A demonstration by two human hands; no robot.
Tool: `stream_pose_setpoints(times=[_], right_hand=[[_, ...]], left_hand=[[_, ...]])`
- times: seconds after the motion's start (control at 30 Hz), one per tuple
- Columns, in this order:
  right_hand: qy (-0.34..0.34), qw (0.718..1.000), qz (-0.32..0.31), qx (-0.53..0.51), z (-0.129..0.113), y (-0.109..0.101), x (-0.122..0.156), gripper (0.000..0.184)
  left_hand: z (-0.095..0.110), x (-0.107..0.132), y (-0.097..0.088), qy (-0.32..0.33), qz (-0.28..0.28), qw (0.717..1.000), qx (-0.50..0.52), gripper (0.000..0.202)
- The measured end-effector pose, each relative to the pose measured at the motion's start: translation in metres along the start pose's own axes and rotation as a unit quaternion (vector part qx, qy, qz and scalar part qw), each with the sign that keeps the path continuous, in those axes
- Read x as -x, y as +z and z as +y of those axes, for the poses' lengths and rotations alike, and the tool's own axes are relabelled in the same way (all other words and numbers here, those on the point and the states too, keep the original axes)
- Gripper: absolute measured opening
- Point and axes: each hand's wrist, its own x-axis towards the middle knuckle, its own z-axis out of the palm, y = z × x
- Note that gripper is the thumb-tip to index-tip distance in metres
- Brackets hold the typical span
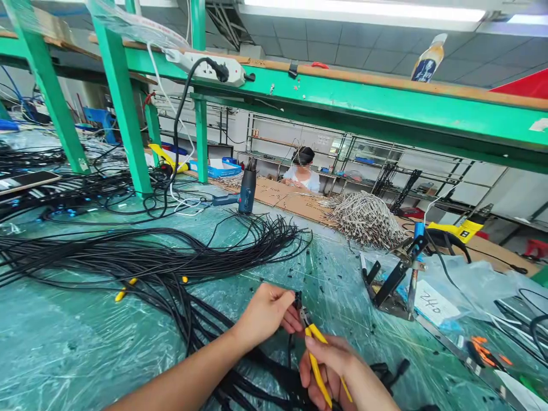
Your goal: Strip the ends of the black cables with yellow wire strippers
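Observation:
My left hand [269, 311] pinches a small black cable end [298, 298] between thumb and fingers. In my right hand [331, 365] are cutting pliers with yellow handles [315, 365], their jaws right at that black end. Whether the jaws are closed on it is too small to tell. Under both hands lies a bundle of thick black cables [257, 365], partly hidden by my forearms. A larger bundle of thin black cables [141, 251] stretches across the table behind my left hand.
A heat gun [247, 191] stands upright beyond the cables. At the right are a metal bench fixture [396, 279], a card marked 240 [432, 302] and a yellow heat gun [468, 228]. Grey cables [363, 220] lie piled behind. A person [303, 171] sits opposite, below a green shelf beam [342, 94].

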Motion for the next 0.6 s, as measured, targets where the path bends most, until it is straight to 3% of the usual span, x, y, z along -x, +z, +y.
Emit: stream_pose_setpoints(times=[0.17,0.3,0.37,0.47,0.6], right_hand=[[0.005,1.000,-0.016,0.003,0.005,-0.003,-0.005,0.038],[-0.003,0.988,0.042,0.151,0.005,0.001,-0.004,0.038],[-0.036,0.951,0.098,0.291,0.002,0.003,-0.002,0.036],[-0.081,0.864,0.174,0.466,-0.001,0.005,0.002,0.025],[-0.046,0.782,0.223,0.579,0.001,0.005,0.006,0.025]], left_hand=[[0.001,0.000,-0.002,-0.003,-0.003,1.000,-0.028,0.042],[0.000,0.000,-0.001,-0.004,-0.014,0.999,-0.048,0.042],[0.000,0.001,0.000,0.000,-0.016,0.998,-0.053,0.040],[0.002,0.003,0.002,0.002,-0.023,0.998,-0.052,0.034],[0.003,0.003,0.002,-0.003,-0.034,0.998,-0.058,0.034]])
